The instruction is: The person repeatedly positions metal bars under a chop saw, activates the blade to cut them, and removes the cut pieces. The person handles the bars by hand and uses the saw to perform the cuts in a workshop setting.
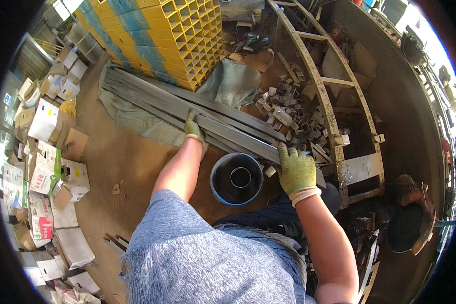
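Long grey metal bars (152,96) lie in a slanting bundle before me, running from the far left down to the right. My left hand (193,130), in a yellow-green work glove, is closed round the upper metal bar (238,142) near its middle. At the near right end, my right hand (297,171), gloved alike, grips the same bar with its fingers over the top; its thumb is hidden. Just below the bar, between my forearms, stands a round blue-rimmed bucket (218,178) with a smaller ring inside.
Green-grey sheeting (129,117) lies under the bars. Behind rises a stack of yellow square tubes (187,45). Short cut tube pieces (283,109) are heaped right of the bars, beside a ladder-like metal frame (319,81). Cardboard boxes (45,172) line the left side.
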Available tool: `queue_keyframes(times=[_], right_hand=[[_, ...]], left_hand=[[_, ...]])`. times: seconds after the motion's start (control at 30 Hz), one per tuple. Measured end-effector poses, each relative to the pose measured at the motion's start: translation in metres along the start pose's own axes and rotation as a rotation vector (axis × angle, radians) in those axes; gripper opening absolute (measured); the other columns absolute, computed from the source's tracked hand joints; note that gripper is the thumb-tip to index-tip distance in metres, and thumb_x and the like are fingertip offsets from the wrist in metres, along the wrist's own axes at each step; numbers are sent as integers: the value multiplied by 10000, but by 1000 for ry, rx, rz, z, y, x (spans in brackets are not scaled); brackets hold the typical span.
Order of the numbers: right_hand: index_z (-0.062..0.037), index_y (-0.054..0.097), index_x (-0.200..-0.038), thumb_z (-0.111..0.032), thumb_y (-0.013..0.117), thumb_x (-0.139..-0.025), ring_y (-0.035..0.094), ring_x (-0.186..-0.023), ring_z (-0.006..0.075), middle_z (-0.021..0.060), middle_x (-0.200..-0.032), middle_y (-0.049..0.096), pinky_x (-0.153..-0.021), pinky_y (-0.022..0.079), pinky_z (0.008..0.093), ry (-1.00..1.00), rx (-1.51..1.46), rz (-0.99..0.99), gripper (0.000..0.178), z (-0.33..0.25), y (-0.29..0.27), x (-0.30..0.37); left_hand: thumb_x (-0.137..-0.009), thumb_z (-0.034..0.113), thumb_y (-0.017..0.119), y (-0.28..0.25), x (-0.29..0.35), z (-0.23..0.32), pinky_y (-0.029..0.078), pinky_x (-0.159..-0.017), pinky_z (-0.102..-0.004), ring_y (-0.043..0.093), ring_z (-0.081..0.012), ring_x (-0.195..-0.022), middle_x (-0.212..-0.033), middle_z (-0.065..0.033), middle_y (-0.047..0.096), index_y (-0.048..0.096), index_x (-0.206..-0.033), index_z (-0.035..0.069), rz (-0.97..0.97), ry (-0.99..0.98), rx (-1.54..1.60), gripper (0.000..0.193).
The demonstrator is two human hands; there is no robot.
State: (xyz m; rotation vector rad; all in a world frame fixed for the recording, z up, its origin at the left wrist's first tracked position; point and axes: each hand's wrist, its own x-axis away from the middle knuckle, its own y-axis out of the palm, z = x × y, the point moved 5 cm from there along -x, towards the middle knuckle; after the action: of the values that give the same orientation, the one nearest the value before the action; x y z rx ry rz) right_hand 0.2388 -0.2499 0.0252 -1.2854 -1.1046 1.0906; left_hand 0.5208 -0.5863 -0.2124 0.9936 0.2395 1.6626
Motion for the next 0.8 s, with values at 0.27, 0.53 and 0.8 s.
queue_keyframes(times=[0.27,0.53,0.8], right_hand=[[-97,669,-1490,-255,892,-977,798,-1133,435,185,-1238,798,-953,638,566,-20,4,41,581,25,11,-51],[-72,677,-1592,-296,886,-978,795,-1199,407,162,-1340,811,-988,634,566,-11,-96,20,686,40,48,-8],[-84,608,-1655,-140,781,-1010,794,-1217,401,152,-1348,801,-1059,631,554,-110,-110,185,669,-10,26,-61]], left_hand=[[-1186,523,746,46,4,-22,652,-1013,-488,765,-272,-1088,-1211,-61,787,757,-1364,145,27,-42,39,417],[-1115,278,856,20,46,-102,681,-854,-491,793,-281,-955,-1187,-77,819,787,-1396,94,168,-231,-10,343],[-1133,528,740,40,-15,-9,637,-1002,-515,757,-261,-944,-1011,-39,805,770,-1150,130,51,-83,-210,399]])
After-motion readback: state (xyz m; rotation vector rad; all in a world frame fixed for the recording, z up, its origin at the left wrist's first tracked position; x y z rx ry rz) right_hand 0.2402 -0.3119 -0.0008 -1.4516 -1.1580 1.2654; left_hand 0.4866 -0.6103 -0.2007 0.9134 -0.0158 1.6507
